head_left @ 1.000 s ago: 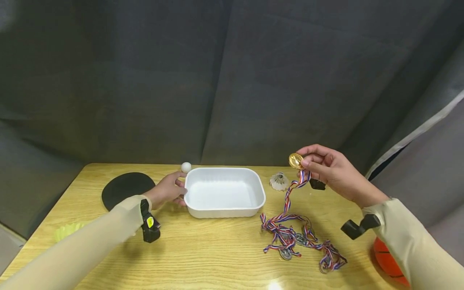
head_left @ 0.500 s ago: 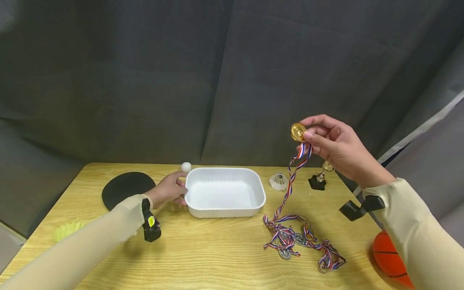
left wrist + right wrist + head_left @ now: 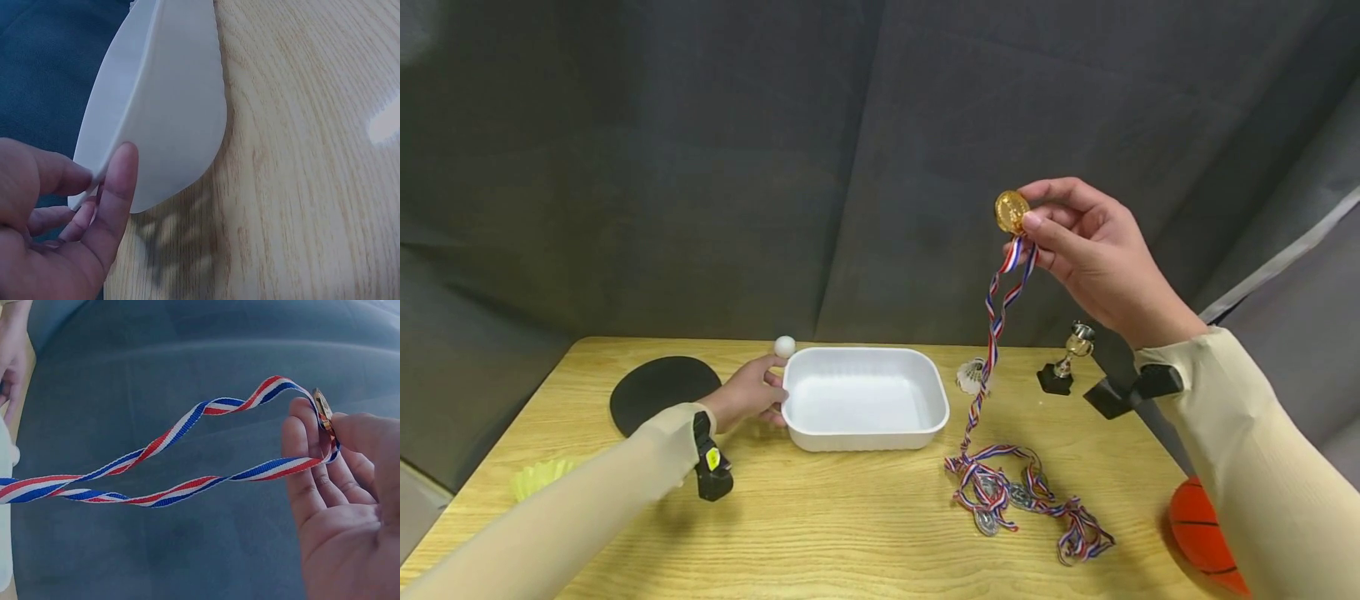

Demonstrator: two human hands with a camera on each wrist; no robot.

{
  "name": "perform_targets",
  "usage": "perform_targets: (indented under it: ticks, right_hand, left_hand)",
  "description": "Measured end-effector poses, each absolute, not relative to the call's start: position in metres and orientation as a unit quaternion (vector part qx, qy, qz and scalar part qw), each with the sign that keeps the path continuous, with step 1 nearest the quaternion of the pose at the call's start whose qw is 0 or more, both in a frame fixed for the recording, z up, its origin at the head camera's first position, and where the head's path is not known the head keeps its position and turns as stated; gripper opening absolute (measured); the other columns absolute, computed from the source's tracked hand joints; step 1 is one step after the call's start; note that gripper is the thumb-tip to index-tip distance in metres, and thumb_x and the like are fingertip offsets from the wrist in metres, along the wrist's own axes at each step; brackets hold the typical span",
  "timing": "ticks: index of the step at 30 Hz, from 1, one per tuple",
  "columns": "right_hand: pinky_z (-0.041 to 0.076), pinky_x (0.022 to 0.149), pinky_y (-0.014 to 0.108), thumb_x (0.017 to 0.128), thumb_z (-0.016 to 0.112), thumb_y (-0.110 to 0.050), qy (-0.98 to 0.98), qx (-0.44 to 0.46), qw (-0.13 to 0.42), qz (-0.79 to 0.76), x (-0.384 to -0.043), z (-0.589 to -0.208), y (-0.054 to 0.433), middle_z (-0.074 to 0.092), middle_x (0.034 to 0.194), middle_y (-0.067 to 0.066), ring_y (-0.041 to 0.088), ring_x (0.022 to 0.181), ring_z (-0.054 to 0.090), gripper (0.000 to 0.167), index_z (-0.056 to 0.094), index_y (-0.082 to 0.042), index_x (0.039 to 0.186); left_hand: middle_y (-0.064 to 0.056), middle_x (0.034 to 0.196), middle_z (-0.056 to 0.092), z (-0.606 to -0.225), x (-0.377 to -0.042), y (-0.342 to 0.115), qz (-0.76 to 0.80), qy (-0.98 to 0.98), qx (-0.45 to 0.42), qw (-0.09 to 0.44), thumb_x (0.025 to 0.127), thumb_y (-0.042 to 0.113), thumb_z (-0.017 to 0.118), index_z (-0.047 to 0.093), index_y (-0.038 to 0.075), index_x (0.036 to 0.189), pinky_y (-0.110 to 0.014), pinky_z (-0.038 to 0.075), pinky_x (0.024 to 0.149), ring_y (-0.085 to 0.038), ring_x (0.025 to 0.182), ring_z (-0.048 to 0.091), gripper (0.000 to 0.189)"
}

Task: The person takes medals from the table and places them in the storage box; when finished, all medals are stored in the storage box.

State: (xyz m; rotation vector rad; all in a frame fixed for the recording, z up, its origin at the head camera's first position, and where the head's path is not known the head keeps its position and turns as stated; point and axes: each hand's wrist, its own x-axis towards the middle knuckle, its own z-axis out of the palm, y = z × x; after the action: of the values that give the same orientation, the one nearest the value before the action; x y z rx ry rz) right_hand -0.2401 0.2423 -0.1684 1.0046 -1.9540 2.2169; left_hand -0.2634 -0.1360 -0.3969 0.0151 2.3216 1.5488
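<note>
My right grip (image 3: pixel 1097 250) is higher now, pinching the round gold medal (image 3: pixel 1012 211), 1 o'clock of the white oblong tub (image 3: pixel 865 440) my left grip (image 3: pixel 748 392) pinches; red-white-blue fabric ribbon (image 3: pixel 992 343) straighter, probably not free of tangled silver-medal pile (image 3: pixel 1021 495).

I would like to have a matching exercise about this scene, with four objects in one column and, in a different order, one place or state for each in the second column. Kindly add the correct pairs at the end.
Column 1
1. gold medal
2. white container
3. small white ball
4. trophy

Column 2
A. held at its rim by the left grip
B. standing on a black base
C. held up in the right grip
D. beside the container's far left corner

Right pairs: 1-C, 2-A, 3-D, 4-B
</note>
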Motion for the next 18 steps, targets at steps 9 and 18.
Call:
perform_targets:
  ticks: [9, 18]
  right_hand:
    - [0.07, 0.076, 0.026, 0.098, 0.063, 0.008, -0.577, 0.327, 0.047, 0.747, -0.245, -0.15, 0.219, 0.072, 0.097, 0.013, 0.023, 0.081, 0.075, 0.027, 0.06, 0.006, 0.125]
    - [0.071, 0.078, 0.026, 0.096, 0.068, 0.005, -0.574, 0.316, 0.076, 0.751, -0.249, -0.146, 0.206, 0.069, 0.097, 0.013, 0.021, 0.08, 0.071, 0.029, 0.06, 0.003, 0.124]
  left_hand:
    - [-0.027, 0.126, 0.049, -0.398, -0.263, -0.135, 0.553, 0.815, 0.012, 0.172, 0.1, -0.005, 0.055, 0.027, -0.002, 0.161, -0.035, 0.073, 0.075, -0.031, 0.096, 0.069, 0.067]
    - [-0.028, 0.128, 0.048, -0.398, -0.265, -0.135, 0.552, 0.816, 0.014, 0.174, 0.101, -0.004, 0.055, 0.024, -0.002, 0.162, -0.034, 0.072, 0.074, -0.035, 0.1, 0.069, 0.068]
